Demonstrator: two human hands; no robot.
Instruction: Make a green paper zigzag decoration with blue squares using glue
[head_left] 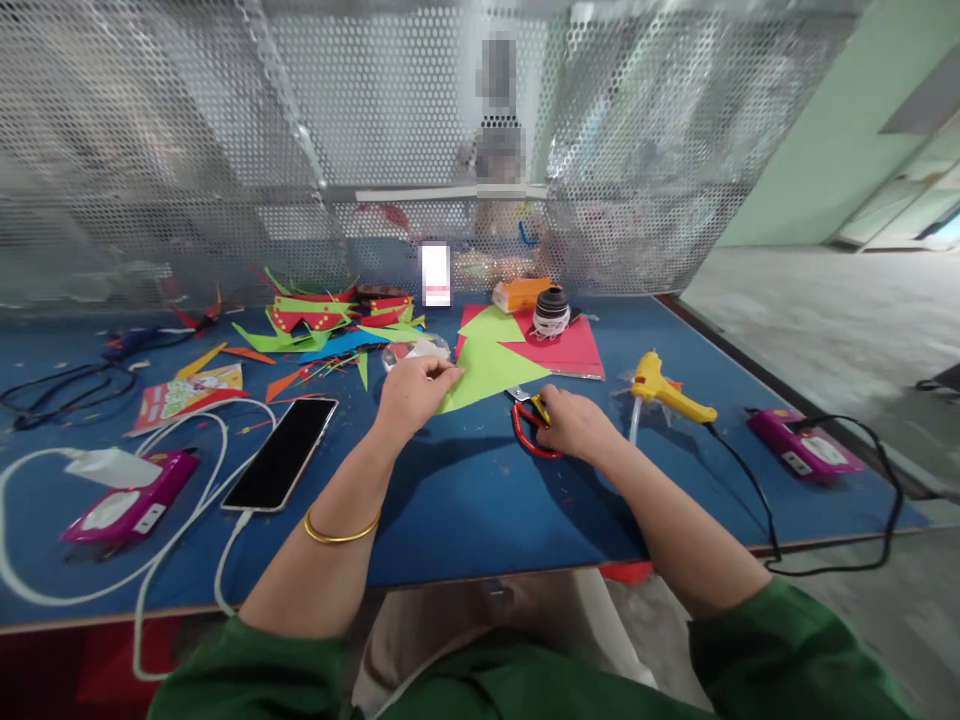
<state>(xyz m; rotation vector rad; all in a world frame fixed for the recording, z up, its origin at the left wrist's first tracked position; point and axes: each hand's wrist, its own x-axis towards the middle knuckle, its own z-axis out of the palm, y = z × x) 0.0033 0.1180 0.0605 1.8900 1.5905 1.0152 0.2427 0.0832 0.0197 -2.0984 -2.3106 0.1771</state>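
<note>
Between the thumb and fingers of my left hand point(417, 391) is the left edge of a bright green paper piece point(491, 374), roughly triangular. My right hand point(574, 420) grips scissors point(534, 430) with red and yellow handles, their blades close to the paper's lower right edge. How far apart the blades are I cannot make out. Behind the held piece lies another green paper point(493, 324) on red sheets point(574, 352). A round clear container point(414, 349) sits just beyond my left hand, partly hidden by it.
Cut paper masks point(311, 315) and coloured scraps lie at the back left. A phone point(283, 455) on a white cable and a purple power strip point(135, 500) are at left. To the right are a yellow glue gun point(667, 388) and another purple strip point(802, 443). Perforated metal stands behind.
</note>
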